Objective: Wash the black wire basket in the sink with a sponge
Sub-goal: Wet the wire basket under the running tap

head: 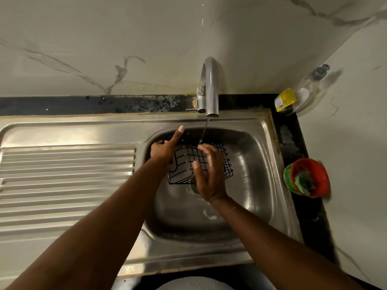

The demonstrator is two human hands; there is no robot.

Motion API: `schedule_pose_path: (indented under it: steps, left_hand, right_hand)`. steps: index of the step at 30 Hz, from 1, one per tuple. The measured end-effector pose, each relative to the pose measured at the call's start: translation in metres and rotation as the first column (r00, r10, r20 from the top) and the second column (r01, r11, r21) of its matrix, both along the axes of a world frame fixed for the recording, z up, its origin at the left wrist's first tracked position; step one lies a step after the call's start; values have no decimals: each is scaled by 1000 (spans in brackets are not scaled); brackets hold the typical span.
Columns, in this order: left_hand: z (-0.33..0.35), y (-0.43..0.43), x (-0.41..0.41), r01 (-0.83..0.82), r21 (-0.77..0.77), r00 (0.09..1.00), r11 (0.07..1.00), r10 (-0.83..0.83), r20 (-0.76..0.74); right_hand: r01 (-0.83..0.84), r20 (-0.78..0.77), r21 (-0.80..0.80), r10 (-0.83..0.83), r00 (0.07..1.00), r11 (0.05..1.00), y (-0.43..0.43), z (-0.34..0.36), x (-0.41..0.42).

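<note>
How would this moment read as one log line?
stage: rinsing | left hand grips black wire basket | right hand open on its wires | tap running | sponge in red bowl

basket [182, 170] held in sink [253, 164], under tap [211, 84] | tap set behind sink | drainboard [67, 181] laid left | bottle [307, 91] stood back right | tub [321, 174] set right of sink, sponge [303, 181] inside

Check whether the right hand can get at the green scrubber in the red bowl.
Probably yes. The right hand lies open on the black wire basket, holding nothing, and the green scrubber sits uncovered in the red bowl on the counter to its right, with nothing between them.
</note>
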State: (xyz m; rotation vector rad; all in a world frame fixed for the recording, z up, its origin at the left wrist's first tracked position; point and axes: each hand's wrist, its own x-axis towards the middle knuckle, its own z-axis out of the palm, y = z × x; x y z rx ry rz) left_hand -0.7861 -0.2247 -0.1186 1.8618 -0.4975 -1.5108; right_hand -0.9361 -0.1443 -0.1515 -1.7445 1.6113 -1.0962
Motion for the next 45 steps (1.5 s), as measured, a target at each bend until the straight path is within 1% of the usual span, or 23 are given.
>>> schedule_pose_path:
  steps: [1,2,6,8,11,14,15,17,19,20,21,22,23,24,26,27,30,33,36,39,41,43,45]
  left_hand:
    - [-2,-1,0,-19,5,1000,1000,19,12]
    - [-3,-1,1,-32,10,999,999,32,22]
    - [-9,0,0,-7,30,1000,1000,7,9]
    - [-6,1,-2,-22,41,1000,999,22,-11]
    - [-5,3,1,-56,71,998,996,59,-34]
    - [-6,1,2,-31,52,999,998,33,-37]
    - [-7,0,3,-31,47,999,998,32,-31]
    - [-4,1,5,-56,67,998,996,57,-21]
    - [-4,3,9,-73,84,996,994,77,-37]
    - [-6,3,12,-71,78,996,994,74,-42]
    - [-7,4,13,-63,66,997,996,65,-34]
    - [-6,4,12,-59,61,998,996,61,-23]
    - [-8,4,11,-64,74,998,995,65,-13]
    - [-8,3,9,-72,94,997,993,73,-9]
    - [-3,0,4,-86,144,996,986,87,-1]
    - [-3,-1,4,-102,159,995,982,103,-1]
    - [-10,0,7,-131,182,991,975,132,9]
    - [-16,0,12,-147,213,988,966,155,-20]
    - [-22,1,18,-111,251,988,961,133,-74]
    - [-24,2,17,-151,265,974,952,190,-126]
    - [-25,1,14,-188,248,973,950,214,-81]
    - [-26,0,12,-192,244,972,950,219,-88]
    - [-27,-4,13,-191,240,971,952,219,-96]
  right_hand:
    - [95,-9,79,-94,996,992,-2,-2,-1]
    - [117,-85,143,-106,991,983,-4,-2,-1]
    - [-150,-361,93,174,916,984,-9,11,14]
    - [-264,-335,51,266,904,963,-16,19,22]
    - [-322,-171,37,323,931,946,-30,14,7]
    - [-426,-219,19,420,881,904,-35,6,-15]
    - [-438,-232,69,442,867,896,-31,3,-20]
    - [-340,-201,211,381,902,916,-22,-18,-39]
    - [-73,-169,393,150,974,917,-21,-29,-67]
    - [67,-203,514,45,978,855,-21,-27,-79]
    - [188,-276,660,2,961,727,-19,-22,-86]
    - [259,-321,794,18,947,550,-17,-19,-88]
    - [269,-280,870,-35,959,414,-15,-16,-85]
    - [268,-224,888,-156,962,374,-13,-17,-80]
    - [361,-181,783,-369,912,507,-13,-24,-66]
    - [414,-220,707,-379,899,573,-15,-29,-56]
    - [424,-422,562,-195,885,710,-22,-22,-19]
    - [93,-372,309,30,928,947,-18,6,21]
    - [-276,-403,223,346,847,935,-13,16,39]
    - [-441,-436,151,460,774,885,-18,16,17]
    - [-445,-385,137,462,799,885,-18,1,-14]
    - [-313,-363,154,348,864,937,-12,-18,-57]
    - [-170,-454,218,254,854,961,-5,-32,-97]
